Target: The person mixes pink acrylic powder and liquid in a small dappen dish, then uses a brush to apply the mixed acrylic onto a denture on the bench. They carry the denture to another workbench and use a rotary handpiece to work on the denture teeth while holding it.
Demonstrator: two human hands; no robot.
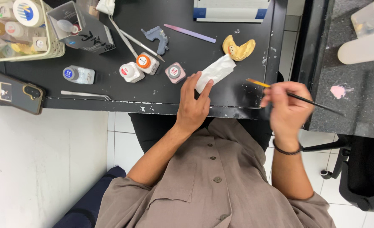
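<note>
A grey buttoned shirt [220, 185] is seen nearest the camera, with both bare forearms reaching out from it toward a black table [195, 50].

The right hand [286, 107] is raised just off the table's right edge, a dark band [286, 150] worn at its wrist. A thin brush [296, 96] is pinched between its fingertips, the grip closed narrowly around the dark handle; the orange tip points left, toward the other hand, and the handle's tail runs out to the right. The hand is somewhat blurred.

The left hand [193, 103] is laid at the table's near edge with fingers spread and nothing clasped. Its fingertips are pressed on the near end of a white folded tissue [215, 72], which lies slanting away up and to the right of them.

Just past the tissue's far end, a yellow dental cast [238, 48] is set. Left of the fingertips, three small jars [147, 67] are grouped close together, with a fourth bottle [79, 75] further left. Nearer the table edge on that side, metal tweezers [85, 94] and a phone [14, 92] are placed.

Beyond the jars, a blue-grey cast [156, 38], long metal tools [132, 40] and a lilac file [190, 33] are spread. At the far left, a dark box [83, 27] and a basket [54, 48] of pots are kept.
</note>
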